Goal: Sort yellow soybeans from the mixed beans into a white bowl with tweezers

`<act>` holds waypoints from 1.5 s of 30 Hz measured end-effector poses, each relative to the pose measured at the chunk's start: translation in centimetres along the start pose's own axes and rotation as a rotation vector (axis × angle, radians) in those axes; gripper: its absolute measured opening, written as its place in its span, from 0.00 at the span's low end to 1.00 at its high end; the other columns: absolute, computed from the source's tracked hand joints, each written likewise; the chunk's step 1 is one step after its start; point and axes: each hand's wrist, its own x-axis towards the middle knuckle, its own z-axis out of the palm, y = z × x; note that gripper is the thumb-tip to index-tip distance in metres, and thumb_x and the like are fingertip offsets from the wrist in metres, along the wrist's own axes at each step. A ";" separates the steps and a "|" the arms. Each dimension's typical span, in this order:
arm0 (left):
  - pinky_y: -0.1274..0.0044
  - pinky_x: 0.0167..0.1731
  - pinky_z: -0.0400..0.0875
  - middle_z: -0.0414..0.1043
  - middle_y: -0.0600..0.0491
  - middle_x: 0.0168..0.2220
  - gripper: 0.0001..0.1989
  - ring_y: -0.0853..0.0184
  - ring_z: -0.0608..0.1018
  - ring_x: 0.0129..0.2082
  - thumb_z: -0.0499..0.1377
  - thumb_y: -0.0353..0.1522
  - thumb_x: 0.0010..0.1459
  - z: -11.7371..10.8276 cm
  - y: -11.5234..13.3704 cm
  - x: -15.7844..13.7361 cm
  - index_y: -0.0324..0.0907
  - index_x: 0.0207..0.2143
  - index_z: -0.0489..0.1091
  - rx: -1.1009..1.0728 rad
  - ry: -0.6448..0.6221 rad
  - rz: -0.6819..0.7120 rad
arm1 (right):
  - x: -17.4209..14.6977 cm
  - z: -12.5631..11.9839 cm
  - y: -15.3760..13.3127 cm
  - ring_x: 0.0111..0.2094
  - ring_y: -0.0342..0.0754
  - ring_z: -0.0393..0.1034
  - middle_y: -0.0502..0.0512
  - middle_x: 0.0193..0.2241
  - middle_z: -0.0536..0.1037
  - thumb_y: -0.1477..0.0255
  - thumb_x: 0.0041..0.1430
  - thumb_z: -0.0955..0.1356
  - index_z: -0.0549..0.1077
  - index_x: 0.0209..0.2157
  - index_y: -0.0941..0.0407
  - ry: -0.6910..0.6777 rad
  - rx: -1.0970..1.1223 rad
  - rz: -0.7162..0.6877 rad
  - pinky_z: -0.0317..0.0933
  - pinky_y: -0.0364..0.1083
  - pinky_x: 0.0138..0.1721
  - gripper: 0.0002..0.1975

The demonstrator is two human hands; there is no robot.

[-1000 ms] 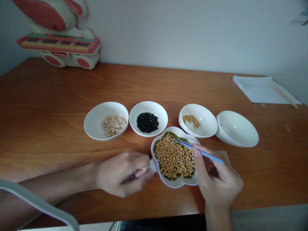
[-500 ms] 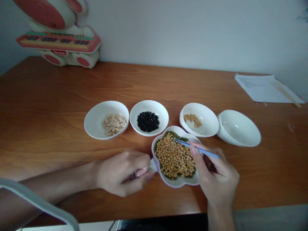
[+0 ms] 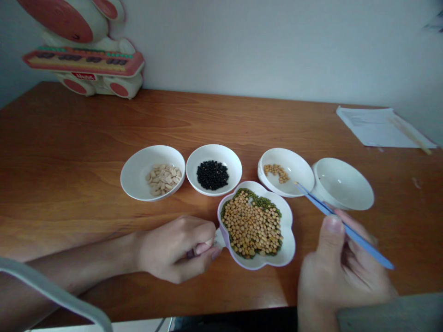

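Observation:
My left hand (image 3: 180,249) is closed round the short handle of a flower-shaped, purple-edged dish (image 3: 289,244). Yellow soybeans (image 3: 251,223) and green mung beans (image 3: 268,203) lie mixed in it. Blue tweezers (image 3: 363,246) are pinched in my right hand (image 3: 342,276), which is slightly blurred. Their tips are at the front right rim of a white bowl (image 3: 301,168) with a few soybeans (image 3: 276,172) inside. A tiny pale thing, perhaps a soybean, shows at the tips. Beside that bowl, to the right, stands a white bowl (image 3: 346,184) with no beans visible.
Further left are a white bowl (image 3: 134,175) of pale flat seeds (image 3: 163,180) and a white bowl (image 3: 194,161) of black beans (image 3: 212,175). A rabbit toy with a keyboard (image 3: 86,62) stands at the back left. Papers (image 3: 374,122) lie at the back right.
My right hand has moved right with the tweezers, from over the beans in the dish to the rim of the soybean bowl. My left hand and the dish have stayed put.

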 end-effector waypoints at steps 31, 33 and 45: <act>0.77 0.21 0.53 0.58 0.60 0.24 0.16 0.73 0.59 0.21 0.56 0.22 0.61 0.5 -0.7 0.0 0.46 0.31 0.50 -0.043 0.035 0.060 | 11.8 4.9 -1.7 0.31 0.46 0.82 0.44 0.36 0.88 0.72 0.64 0.74 0.83 0.43 0.44 -0.780 0.427 -0.563 0.77 0.49 0.35 0.08; 0.77 0.21 0.54 0.58 0.60 0.24 0.16 0.73 0.59 0.21 0.56 0.22 0.62 0.5 -0.6 -0.1 0.46 0.31 0.50 -0.050 0.030 0.056 | 11.2 4.9 -1.1 0.30 0.45 0.81 0.43 0.35 0.87 0.73 0.62 0.75 0.82 0.44 0.43 -0.732 0.428 -0.564 0.76 0.47 0.33 0.11; 0.76 0.21 0.53 0.58 0.60 0.25 0.16 0.73 0.59 0.22 0.55 0.22 0.62 0.3 -0.4 0.1 0.46 0.32 0.50 -0.041 0.021 0.041 | 9.3 4.8 1.0 0.27 0.43 0.76 0.44 0.29 0.84 0.73 0.60 0.75 0.81 0.42 0.45 -0.802 0.369 -0.590 0.73 0.45 0.33 0.10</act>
